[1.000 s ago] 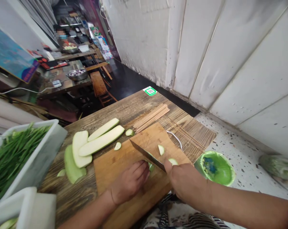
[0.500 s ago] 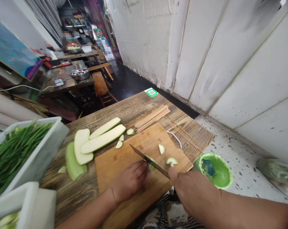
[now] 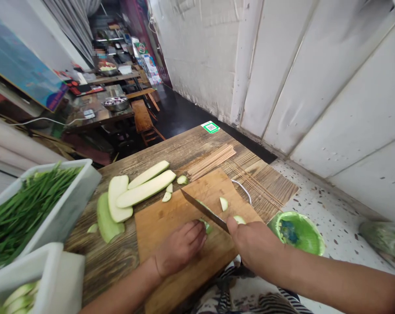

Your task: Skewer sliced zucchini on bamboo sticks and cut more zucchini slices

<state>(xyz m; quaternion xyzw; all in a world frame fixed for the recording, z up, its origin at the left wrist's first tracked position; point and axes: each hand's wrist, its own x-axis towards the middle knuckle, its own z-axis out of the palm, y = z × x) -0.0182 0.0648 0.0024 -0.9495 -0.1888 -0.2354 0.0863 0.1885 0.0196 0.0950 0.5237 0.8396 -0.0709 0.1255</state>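
My right hand (image 3: 258, 244) grips the handle of a kitchen knife (image 3: 202, 208), whose dark blade slants up and left over the wooden cutting board (image 3: 165, 224). Under the blade, the curled fingers of my left hand (image 3: 184, 244) hold a zucchini piece (image 3: 206, 225), mostly hidden by fingers and blade. A cut zucchini chunk (image 3: 223, 203) lies beyond the knife, and another chunk (image 3: 239, 219) shows just past my right hand. Left of the board, long pale zucchini slabs (image 3: 147, 189) are stacked beside a green-skinned slab (image 3: 107, 220). Small zucchini ends (image 3: 166, 197) sit at the board's far edge.
Wooden skewers (image 3: 212, 161) lie behind the board on the wooden table (image 3: 119, 257). A white bin of green stalks (image 3: 30, 205) and another white bin (image 3: 53, 279) stand at left. A green lined bucket (image 3: 307, 235) is at right. A person (image 3: 101, 56) is far back.
The view has shifted slightly, moving most things rightward. The knife blade sits a little further back from the zucchini piece, and my right hand covers more of the nearer chunk.
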